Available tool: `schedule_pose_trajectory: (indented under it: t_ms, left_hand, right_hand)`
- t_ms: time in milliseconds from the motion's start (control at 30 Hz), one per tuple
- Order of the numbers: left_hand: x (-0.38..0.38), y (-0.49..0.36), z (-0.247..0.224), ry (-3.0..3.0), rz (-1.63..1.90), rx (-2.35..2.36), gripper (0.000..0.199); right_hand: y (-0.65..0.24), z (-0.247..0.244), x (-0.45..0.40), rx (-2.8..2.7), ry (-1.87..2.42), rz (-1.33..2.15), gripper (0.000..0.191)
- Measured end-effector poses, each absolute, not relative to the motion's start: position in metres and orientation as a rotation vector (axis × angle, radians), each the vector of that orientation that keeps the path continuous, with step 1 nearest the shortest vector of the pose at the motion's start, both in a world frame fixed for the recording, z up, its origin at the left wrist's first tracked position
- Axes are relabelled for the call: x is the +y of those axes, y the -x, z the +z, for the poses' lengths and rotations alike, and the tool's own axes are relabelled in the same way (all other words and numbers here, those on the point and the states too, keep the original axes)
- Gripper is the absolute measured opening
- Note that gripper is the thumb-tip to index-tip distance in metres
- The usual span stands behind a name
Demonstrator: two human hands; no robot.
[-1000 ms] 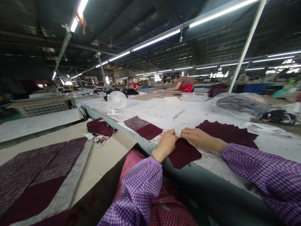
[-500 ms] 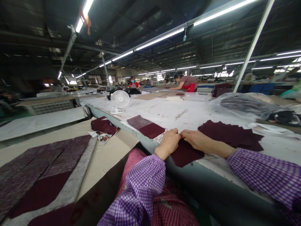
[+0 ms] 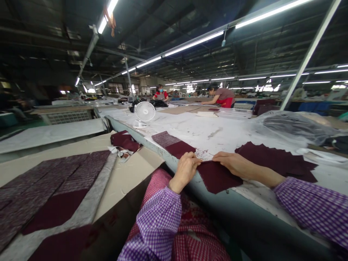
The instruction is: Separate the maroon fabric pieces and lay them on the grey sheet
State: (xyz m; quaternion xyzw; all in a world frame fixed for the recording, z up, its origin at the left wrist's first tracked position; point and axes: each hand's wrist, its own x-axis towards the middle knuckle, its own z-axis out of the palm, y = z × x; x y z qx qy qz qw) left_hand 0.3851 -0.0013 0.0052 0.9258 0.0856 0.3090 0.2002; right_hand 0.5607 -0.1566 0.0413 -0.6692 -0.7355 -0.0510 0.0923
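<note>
A maroon fabric piece [image 3: 219,178] lies at the near edge of the white table, its front part hanging slightly over. My left hand [image 3: 187,167] pinches the far left corner of this piece. Along its far edge, the fingers of my right hand [image 3: 231,162] are closed on the cloth, a short gap from the left. Just beyond my left hand is a two-part panel [image 3: 174,143], speckled at the far end and plain maroon at the near end. To the right of my right hand sits a fanned stack of maroon pieces [image 3: 274,157].
On the left, a cardboard-covered surface [image 3: 144,159] bears rows of speckled and maroon panels [image 3: 62,181] and a crumpled maroon bundle [image 3: 125,140]. A small white fan [image 3: 145,111] stands on the table. Clear plastic sheeting [image 3: 293,125] is at right. Two people work farther back.
My hands have moved apart along the fabric's far edge, the left one to the left, and the edge between them now shows straight. The whole view has shifted slightly.
</note>
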Motion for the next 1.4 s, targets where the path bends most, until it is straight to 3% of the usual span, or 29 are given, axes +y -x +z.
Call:
schedule_pose_trajectory:
  t_ms: [600,1133,1400]
  left_hand:
    - [0.002,-0.383,0.006,-2.539,0.833,0.308,0.019]
    - [0.022,-0.368,-0.001,-2.316,0.913,0.052,0.017]
    - [0.027,-0.367,-0.005,-2.354,1.162,0.341,0.016]
  right_hand:
    - [-0.544,0.052,-0.138,-2.473,2.265,-0.399,0.068]
    - [-0.536,0.065,-0.127,-2.669,2.128,-0.532,0.067]
    - [-0.533,0.056,-0.128,-2.642,2.118,-0.648,0.068]
